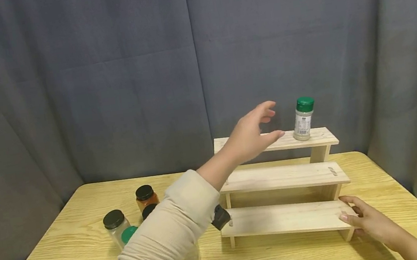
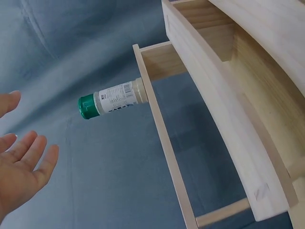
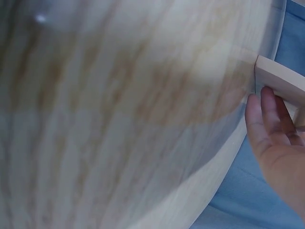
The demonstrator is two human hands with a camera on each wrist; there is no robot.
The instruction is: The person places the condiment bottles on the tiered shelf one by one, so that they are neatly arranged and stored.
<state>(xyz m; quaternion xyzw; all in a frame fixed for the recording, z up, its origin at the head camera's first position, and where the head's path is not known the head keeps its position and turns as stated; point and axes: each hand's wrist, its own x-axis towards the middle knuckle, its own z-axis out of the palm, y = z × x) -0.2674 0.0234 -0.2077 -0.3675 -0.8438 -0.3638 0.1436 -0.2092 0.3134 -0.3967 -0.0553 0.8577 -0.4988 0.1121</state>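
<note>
A spice jar with a green lid, a white label and pale contents stands upright at the right end of the top tier of a three-tier wooden shelf. My left hand is in the air just left of that jar, fingers and thumb spread and holding nothing. In the left wrist view, a gap shows between the hand and the jar's green lid. At the right end of the lowest tier, my right hand grips the board, its thumb at the front edge.
On the left of the wooden table are a black-lidded jar, an orange-brown jar and a green-lidded jar. My beige left sleeve partly covers this group. A grey curtain hangs behind the table.
</note>
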